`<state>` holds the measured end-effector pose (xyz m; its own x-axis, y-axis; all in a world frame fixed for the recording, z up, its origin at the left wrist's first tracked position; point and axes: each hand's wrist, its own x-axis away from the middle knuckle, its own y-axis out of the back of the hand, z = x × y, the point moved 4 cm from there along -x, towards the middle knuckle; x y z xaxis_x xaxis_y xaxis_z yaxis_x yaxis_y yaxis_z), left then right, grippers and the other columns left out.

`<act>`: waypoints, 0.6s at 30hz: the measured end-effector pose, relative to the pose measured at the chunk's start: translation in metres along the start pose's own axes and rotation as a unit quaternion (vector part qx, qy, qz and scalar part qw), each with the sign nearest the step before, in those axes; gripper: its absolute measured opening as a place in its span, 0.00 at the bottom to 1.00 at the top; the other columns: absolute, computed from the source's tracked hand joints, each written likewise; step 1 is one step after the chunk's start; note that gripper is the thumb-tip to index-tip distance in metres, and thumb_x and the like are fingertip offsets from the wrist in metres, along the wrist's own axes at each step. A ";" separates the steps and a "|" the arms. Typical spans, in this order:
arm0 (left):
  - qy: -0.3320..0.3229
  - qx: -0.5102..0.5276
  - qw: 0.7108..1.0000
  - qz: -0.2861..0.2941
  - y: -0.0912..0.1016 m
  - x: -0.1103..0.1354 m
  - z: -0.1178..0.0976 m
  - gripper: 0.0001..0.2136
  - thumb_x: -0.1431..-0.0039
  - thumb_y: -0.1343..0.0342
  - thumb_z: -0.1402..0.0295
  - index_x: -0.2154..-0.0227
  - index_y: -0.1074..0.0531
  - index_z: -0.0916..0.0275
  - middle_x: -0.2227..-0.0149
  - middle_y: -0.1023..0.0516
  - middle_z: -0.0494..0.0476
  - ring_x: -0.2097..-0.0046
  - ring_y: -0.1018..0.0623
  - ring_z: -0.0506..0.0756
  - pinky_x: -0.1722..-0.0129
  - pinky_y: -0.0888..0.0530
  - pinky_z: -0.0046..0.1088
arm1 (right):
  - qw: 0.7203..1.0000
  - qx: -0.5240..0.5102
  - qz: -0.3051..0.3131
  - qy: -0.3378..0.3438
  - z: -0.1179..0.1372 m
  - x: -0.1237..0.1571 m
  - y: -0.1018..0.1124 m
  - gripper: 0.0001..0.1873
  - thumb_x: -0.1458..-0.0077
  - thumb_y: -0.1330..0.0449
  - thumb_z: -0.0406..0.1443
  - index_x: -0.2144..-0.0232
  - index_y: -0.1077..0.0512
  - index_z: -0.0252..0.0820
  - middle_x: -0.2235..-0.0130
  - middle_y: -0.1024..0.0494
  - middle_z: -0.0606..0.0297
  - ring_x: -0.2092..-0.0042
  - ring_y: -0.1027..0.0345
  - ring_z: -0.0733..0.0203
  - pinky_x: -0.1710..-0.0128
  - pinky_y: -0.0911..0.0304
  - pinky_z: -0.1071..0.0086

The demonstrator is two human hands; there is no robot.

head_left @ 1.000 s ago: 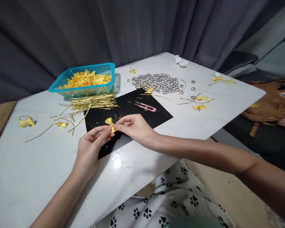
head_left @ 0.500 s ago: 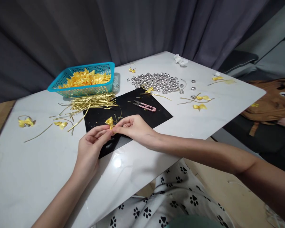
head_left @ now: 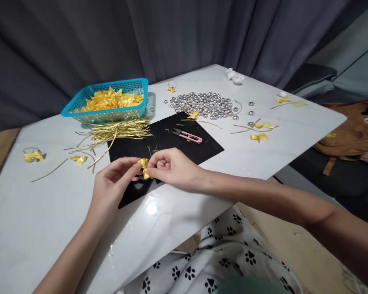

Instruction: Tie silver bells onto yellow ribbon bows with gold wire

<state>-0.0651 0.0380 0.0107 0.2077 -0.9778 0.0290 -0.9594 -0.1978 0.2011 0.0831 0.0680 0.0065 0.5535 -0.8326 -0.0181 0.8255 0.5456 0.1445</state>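
A small yellow ribbon bow (head_left: 144,166) is pinched between both hands above the black mat (head_left: 138,195). My left hand (head_left: 118,175) grips its left side with thumb and fingertips. On the bow's right side, my right hand (head_left: 171,168) holds on with thumb and index finger, the other fingers curled in. Part of the bow is covered by the fingertips. Pink thread snips (head_left: 188,136) lie on the mat beyond my right hand. Gold twist ties (head_left: 119,130) are heaped past my left hand, partly over the mat's edge.
A blue basket (head_left: 104,110) full of yellow bows stands at the back left. Silver beads (head_left: 202,105) are spread behind the mat. Loose bows with ties lie left (head_left: 33,156) and right (head_left: 259,137). Crumpled white tissue (head_left: 234,76) sits near the far corner of the white table (head_left: 49,212).
The bow has turned and tilted between my fingers, coming slightly nearer to me. My left hand has shifted a little to the left, its fingers slightly more spread.
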 end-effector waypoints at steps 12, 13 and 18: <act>-0.190 -0.148 0.967 0.082 0.002 -0.002 -0.008 0.15 0.50 0.39 0.66 0.58 0.28 0.57 0.57 0.22 0.57 0.61 0.23 0.54 0.63 0.25 0.29 | 0.979 0.162 0.080 0.098 0.014 -0.001 0.018 0.04 0.51 0.44 0.26 0.75 0.34 0.36 0.81 0.48 0.76 0.77 0.55 0.73 0.75 0.54 0.75; -0.220 -0.184 0.954 0.087 0.001 0.000 -0.009 0.12 0.49 0.39 0.67 0.60 0.27 0.57 0.59 0.22 0.57 0.62 0.23 0.54 0.63 0.25 0.29 | 0.980 0.157 0.080 0.097 0.014 -0.002 0.018 0.04 0.50 0.44 0.27 0.75 0.34 0.36 0.81 0.48 0.76 0.77 0.55 0.73 0.75 0.54 0.75; -0.319 -0.257 0.908 0.084 0.000 0.006 -0.016 0.03 0.48 0.41 0.69 0.68 0.25 0.57 0.67 0.21 0.54 0.68 0.24 0.53 0.67 0.27 0.29 | 0.980 0.151 0.079 0.099 0.015 -0.002 0.020 0.05 0.48 0.45 0.28 0.74 0.36 0.37 0.80 0.47 0.76 0.77 0.55 0.72 0.75 0.54 0.75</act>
<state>-0.0606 0.0337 0.0267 -0.2430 -0.8648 -0.4394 -0.7179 -0.1442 0.6810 0.0970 0.0792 0.0239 0.7065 -0.6897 -0.1587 0.6742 0.5878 0.4471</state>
